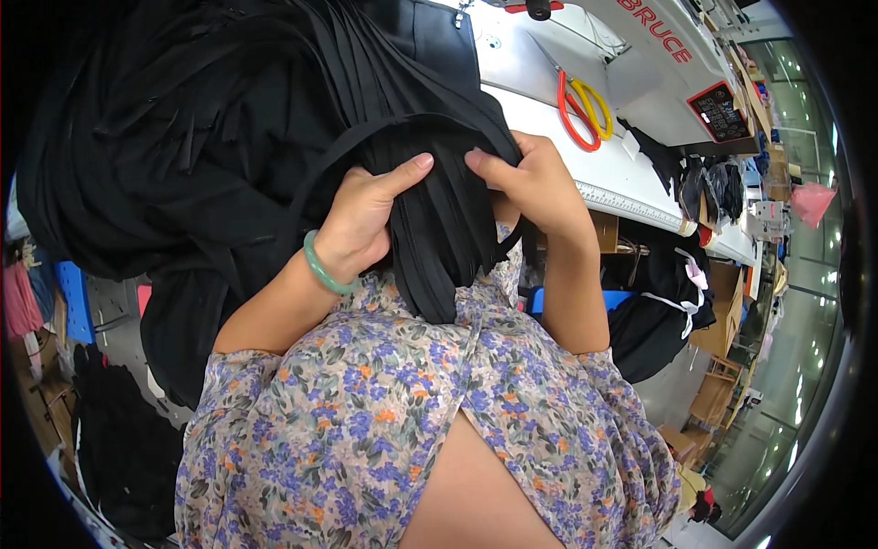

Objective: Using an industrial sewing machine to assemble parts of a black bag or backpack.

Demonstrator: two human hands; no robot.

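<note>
A large heap of black cloth [229,119] fills the upper left and spills toward my lap. Both hands hold a black garment [448,197] from it, with a curved edge arching above my fingers. My left hand [361,215], with a green bangle [322,265] on the wrist, is closed on folded layers, thumb on top and fingers hidden beneath. On the other side my right hand [540,183] grips the same garment near its edge, thumb pointing inward. Between the hands the cloth lies in long narrow folds, and its lower end hangs against my floral top.
A sewing machine [658,55] stands on the white table at the upper right. Scissors with red and yellow handles [582,108] lie beside it. A ruler strip [631,207] runs along the table's near edge. More black cloth [654,329] hangs lower right, and dark fabric [123,439] lies lower left.
</note>
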